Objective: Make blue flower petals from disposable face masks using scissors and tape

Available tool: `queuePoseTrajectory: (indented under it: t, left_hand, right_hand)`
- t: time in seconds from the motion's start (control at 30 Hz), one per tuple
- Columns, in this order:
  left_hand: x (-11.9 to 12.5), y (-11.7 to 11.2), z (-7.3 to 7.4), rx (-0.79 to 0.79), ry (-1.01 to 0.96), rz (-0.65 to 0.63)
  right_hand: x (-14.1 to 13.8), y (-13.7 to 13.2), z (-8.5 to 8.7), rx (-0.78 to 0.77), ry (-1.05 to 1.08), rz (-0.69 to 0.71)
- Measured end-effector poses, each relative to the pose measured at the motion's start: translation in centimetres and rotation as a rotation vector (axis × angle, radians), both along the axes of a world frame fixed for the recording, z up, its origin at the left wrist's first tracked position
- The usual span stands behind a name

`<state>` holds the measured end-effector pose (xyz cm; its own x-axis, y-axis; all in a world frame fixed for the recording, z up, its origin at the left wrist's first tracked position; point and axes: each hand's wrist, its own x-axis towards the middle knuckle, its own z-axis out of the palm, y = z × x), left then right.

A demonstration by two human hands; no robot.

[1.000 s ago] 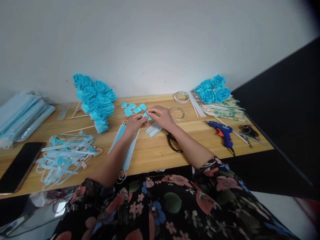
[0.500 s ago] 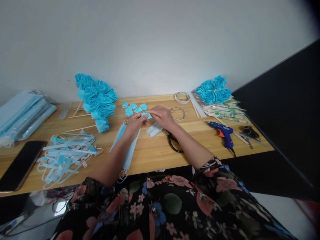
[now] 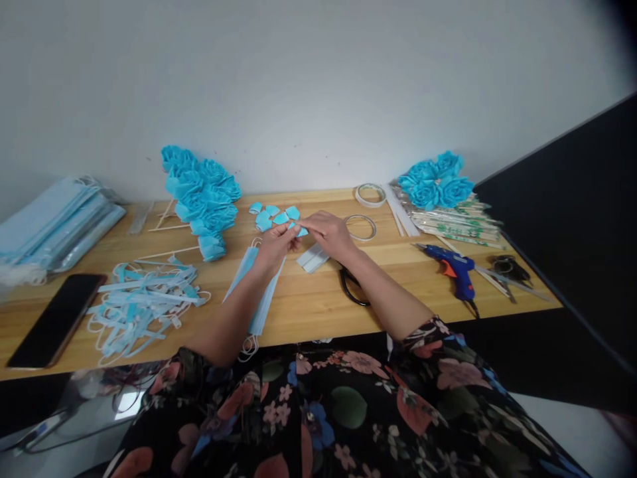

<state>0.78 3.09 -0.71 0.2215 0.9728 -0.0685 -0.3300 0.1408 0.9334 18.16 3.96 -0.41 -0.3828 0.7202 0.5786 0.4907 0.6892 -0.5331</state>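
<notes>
My left hand (image 3: 275, 247) and my right hand (image 3: 332, 234) meet over the middle of the wooden table (image 3: 308, 299). Both pinch one small blue folded piece (image 3: 300, 230) between their fingertips. Just beyond lie several similar blue cut pieces (image 3: 273, 214). Under my left forearm lies a blue face mask (image 3: 259, 292), and white strips (image 3: 312, 257) sit below my right hand. Black scissors (image 3: 351, 287) lie beside my right wrist.
Blue fabric roses (image 3: 204, 196) on sticks lie at the back left, more roses (image 3: 435, 182) on a pile of sticks at the back right. Tape rolls (image 3: 371, 194), a blue glue gun (image 3: 455, 272), a phone (image 3: 57, 318), cut mask straps (image 3: 144, 302) and stacked masks (image 3: 54, 226) surround them.
My view has shifted slightly, so everything sits a little further right. Both hands stay together on the small blue piece with only small finger movement.
</notes>
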Motion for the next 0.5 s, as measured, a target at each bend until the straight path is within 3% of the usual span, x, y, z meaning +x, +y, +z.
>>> queuePoseTrajectory:
  t: [0.2,0.37,0.5]
  left_hand:
    - [-0.03,0.05,0.52,0.002,0.036,0.031]
    - [-0.11,-0.04,0.69,0.047,0.062,0.048]
    - [-0.21,-0.02,0.38,0.124,0.137,0.068]
  right_hand:
    - [-0.54,-0.49,0.26,-0.221,0.201,-0.087]
    - [-0.68,-0.42,0.68,-0.498,0.394,-0.047]
    - [-0.70,-0.46,0.88,-0.543,0.397,0.000]
